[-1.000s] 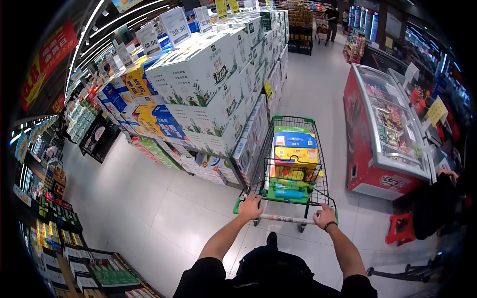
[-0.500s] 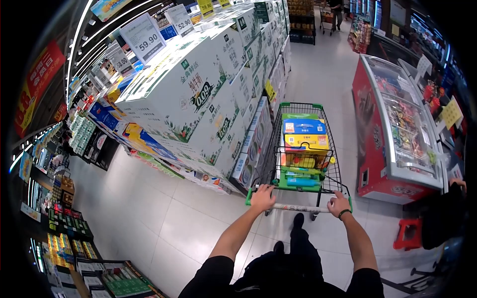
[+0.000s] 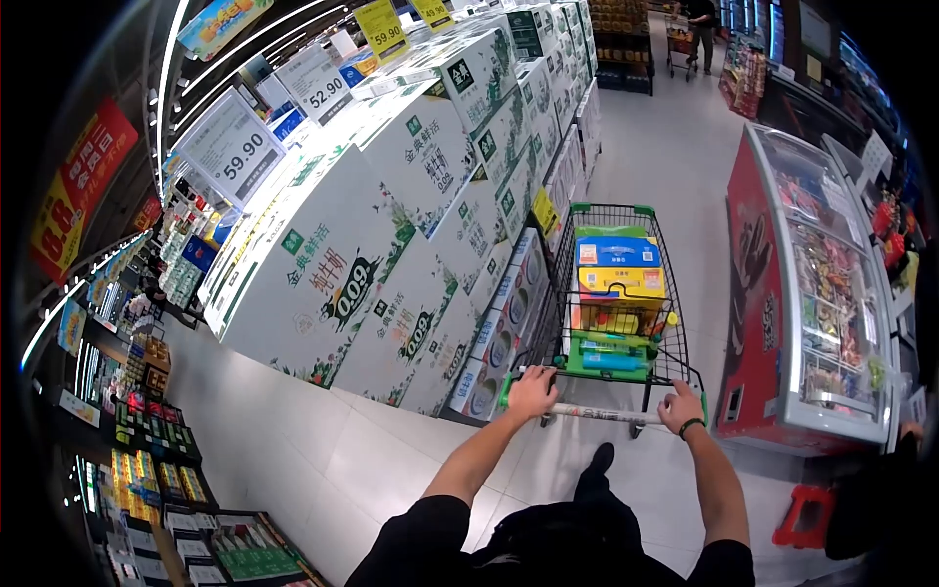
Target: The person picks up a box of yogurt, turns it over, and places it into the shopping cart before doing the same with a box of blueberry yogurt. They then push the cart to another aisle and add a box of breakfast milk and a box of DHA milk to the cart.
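Observation:
Both my hands are wrapped round the handle of a black wire shopping cart [image 3: 675, 338] with green corners. My left hand [image 3: 533, 392] grips the left end of the white handlebar [image 3: 608, 414], beside its green end piece. Towards the right end, my right hand [image 3: 682, 407] holds the same bar, with a dark band on the wrist. Inside the cart stand a blue box [image 3: 616, 251] and a yellow box [image 3: 622, 284]. Nearer to me lies a green package [image 3: 606, 354] with a light blue part. Some of the goods are partly hidden by the wires.
Stacked white milk cartons [image 3: 328, 279] rise close along the cart's left side. A red chest freezer [image 3: 758, 323] with glass lids stands to the right. Near its front lies a red stool [image 3: 804, 516]. Far up the aisle [image 3: 650, 147], a person [image 3: 701, 34] stands by another cart.
I have moved forward along the aisle with the cart. The milk cartons and freezer now appear closer. My hands have kept their hold on the handlebar.

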{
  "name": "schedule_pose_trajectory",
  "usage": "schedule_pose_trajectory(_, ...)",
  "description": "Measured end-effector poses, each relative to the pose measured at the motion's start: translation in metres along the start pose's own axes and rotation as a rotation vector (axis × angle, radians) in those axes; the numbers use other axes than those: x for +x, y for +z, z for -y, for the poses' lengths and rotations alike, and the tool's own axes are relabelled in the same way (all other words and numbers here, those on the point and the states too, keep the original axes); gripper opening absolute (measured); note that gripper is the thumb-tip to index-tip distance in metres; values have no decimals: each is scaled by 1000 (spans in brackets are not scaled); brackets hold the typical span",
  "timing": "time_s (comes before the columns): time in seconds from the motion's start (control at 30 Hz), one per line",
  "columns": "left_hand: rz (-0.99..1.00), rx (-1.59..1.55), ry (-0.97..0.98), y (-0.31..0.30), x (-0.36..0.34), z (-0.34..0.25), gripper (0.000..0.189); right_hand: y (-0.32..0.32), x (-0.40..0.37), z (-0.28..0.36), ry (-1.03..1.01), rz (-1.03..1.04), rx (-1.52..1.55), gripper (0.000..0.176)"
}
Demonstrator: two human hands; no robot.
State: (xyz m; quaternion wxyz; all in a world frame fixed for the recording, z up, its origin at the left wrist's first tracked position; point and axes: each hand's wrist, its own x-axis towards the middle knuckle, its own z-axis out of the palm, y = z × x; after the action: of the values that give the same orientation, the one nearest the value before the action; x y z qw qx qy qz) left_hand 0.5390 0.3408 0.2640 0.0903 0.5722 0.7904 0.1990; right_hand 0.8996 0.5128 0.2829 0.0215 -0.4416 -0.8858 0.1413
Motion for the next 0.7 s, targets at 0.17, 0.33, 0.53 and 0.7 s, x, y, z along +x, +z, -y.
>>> schedule_pose_trajectory(0.17, -27, 24, 23, -2, 60, 0, 49, -19, 56, -15, -1, 12, 2, 35)
schedule_pose_trajectory(0.33, -24, -17, 23, 0, 112, 10, 47, -35, 105, -20, 20, 52, 27, 37)
schedule_pose_trajectory(0.53, 27, -41, 1, -19, 160, 16, 46, -41, 149, -17, -4, 43, 3, 40)
schedule_pose_trajectory(0.7, -12, -21, 20, -23, 188, 29, 48, -42, 174, -13, -30, 37, 45, 37)
